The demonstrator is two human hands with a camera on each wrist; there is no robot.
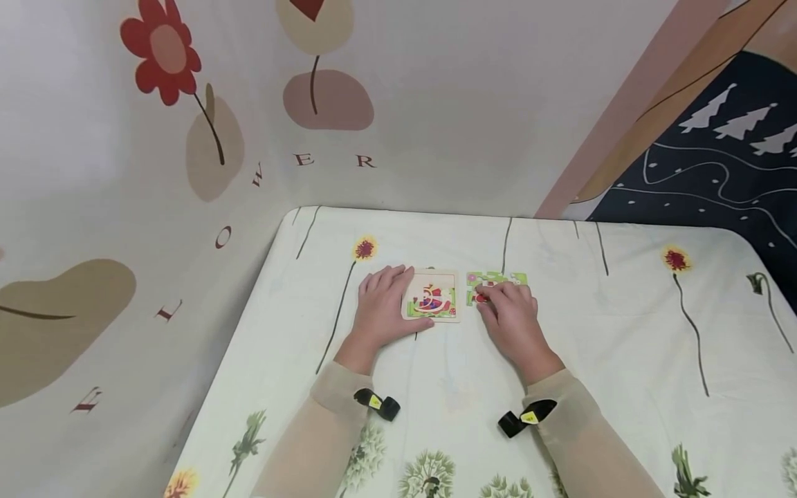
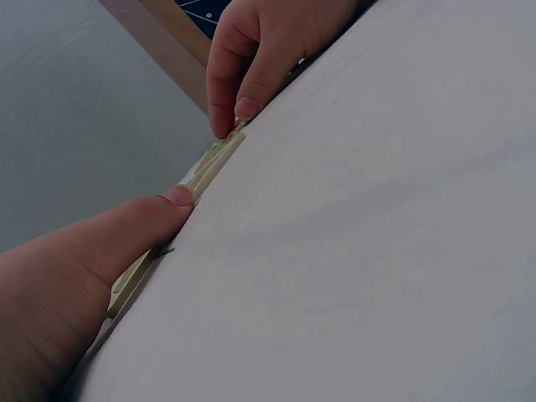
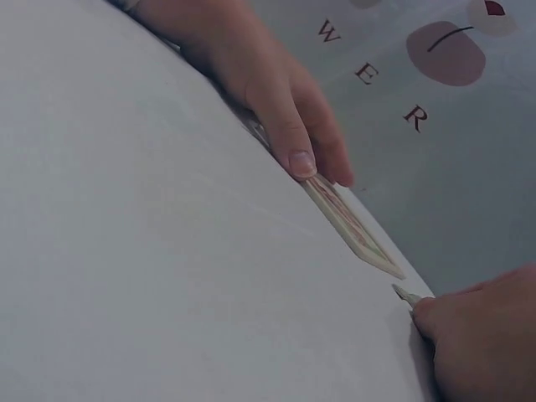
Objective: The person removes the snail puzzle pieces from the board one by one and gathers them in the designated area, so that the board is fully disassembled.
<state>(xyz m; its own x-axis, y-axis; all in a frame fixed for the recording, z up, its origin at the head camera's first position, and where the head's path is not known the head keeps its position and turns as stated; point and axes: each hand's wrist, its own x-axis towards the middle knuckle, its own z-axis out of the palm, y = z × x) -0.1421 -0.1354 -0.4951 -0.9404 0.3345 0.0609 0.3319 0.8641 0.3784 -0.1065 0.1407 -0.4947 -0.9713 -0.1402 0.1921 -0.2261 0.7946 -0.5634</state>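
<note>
My left hand (image 1: pixel 385 304) holds a small wooden jigsaw puzzle board (image 1: pixel 457 297) on the table, thumb along its near edge and fingers over its left side. Inside its pale frame is a red and purple picture (image 1: pixel 432 301) with green at the bottom; the upper part is bare wood. Just right of the board lie several green-edged puzzle pieces (image 1: pixel 517 278), partly hidden beneath my right hand (image 1: pixel 513 321). Its thumb and forefinger pinch a puzzle piece (image 3: pixel 406 295) close to the tabletop, at the board's right side.
A white flower-print cloth covers the table (image 1: pixel 610 332). Behind and to the left stands a pale wall (image 1: pixel 436 152) with painted flowers and letters. A dark panel (image 1: pixel 716 166) with white trees is at the far right. Each wrist wears a black strapped camera (image 1: pixel 387 408).
</note>
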